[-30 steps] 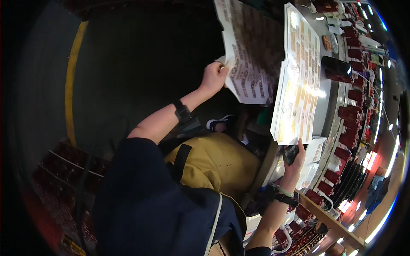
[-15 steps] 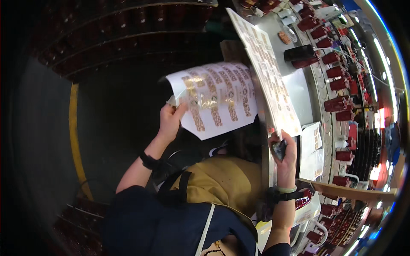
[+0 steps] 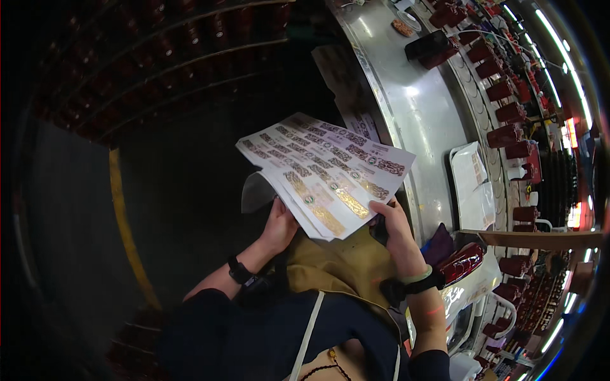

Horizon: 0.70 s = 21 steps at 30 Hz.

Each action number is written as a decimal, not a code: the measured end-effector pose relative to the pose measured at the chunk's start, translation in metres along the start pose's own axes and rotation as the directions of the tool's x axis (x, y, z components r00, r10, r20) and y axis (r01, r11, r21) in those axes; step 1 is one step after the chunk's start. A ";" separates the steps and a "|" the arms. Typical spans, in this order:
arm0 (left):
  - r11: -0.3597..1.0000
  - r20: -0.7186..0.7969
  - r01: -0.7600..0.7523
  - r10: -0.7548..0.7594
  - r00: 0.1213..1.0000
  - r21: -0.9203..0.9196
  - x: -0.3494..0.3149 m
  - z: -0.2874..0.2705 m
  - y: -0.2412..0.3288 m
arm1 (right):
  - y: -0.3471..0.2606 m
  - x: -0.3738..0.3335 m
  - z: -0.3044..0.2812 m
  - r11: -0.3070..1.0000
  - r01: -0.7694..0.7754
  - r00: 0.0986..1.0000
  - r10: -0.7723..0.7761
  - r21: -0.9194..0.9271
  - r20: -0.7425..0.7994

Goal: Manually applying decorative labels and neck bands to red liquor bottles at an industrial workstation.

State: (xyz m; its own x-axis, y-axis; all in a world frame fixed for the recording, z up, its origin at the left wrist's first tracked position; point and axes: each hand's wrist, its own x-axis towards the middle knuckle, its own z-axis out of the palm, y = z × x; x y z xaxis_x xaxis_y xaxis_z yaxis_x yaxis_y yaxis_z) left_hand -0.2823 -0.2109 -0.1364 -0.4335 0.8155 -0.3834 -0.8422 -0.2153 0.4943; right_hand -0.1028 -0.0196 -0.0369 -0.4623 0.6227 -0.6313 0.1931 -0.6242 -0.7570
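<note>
The right hand pinches the lower right edge of the printed sheets, near the metal worktop; the left hand grips their lower left edge (fingers partly hidden).

Left hand, right hand apart, both gripping; left forearm slanting inward, right forearm pointing forward

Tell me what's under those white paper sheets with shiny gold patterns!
Below the sheets, mustard-yellow cloth shows between the left hand and right hand. Whatever the sheets cover is hidden.
</note>
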 end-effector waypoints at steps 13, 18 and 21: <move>0.864 0.022 -0.153 0.186 0.982 -0.479 0.058 -0.011 0.065 | -0.110 -0.114 -0.022 0.685 0.622 0.771 -0.620 -0.379 0.144; 0.846 -0.035 -0.199 0.210 0.977 -0.495 0.127 0.029 0.104 | -0.134 -0.132 -0.109 0.529 0.737 0.595 -0.803 -0.420 0.033; 0.920 0.208 -0.252 0.321 0.924 -0.299 0.171 0.048 0.125 | -0.128 -0.100 -0.153 0.338 0.820 0.369 -0.929 -0.461 -0.024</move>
State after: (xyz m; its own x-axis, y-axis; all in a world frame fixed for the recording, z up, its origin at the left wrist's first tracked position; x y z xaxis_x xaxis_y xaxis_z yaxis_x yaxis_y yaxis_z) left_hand -0.4458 -0.0726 -0.1026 -0.6040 0.7963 -0.0337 -0.7618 -0.5644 0.3180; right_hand 0.0516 0.0705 0.0976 -0.3293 0.8211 0.4662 0.0852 0.5175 -0.8514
